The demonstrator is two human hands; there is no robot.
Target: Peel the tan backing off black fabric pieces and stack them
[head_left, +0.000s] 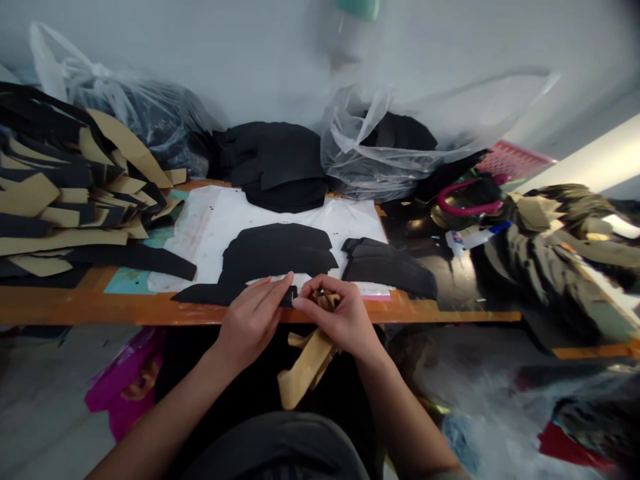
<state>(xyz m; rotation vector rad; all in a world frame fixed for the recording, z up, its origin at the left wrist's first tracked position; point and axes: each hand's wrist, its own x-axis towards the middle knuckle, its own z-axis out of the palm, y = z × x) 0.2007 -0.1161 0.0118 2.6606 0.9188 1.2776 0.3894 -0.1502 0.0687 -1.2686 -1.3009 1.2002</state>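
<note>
At the front edge of the table, my left hand (255, 317) lies with its fingers stretched over a narrow black piece (207, 293), pressing it flat. My right hand (343, 310) is closed around crumpled tan paper strips (310, 363), which hang below the table edge. Its thumb and forefinger meet at the right end of the narrow black piece. Just beyond my hands, a stack of curved black pieces (277, 250) rests on a white sheet (200, 213). To the right lies another stack of black pieces (387, 267).
A large heap of black and tan strips (65, 207) covers the left side. Clear plastic bags (380, 160) and a dark pile (275, 157) stand along the wall. On the right are pink-handled scissors (470, 207), a glue bottle (473, 239) and stacked pieces (545, 273).
</note>
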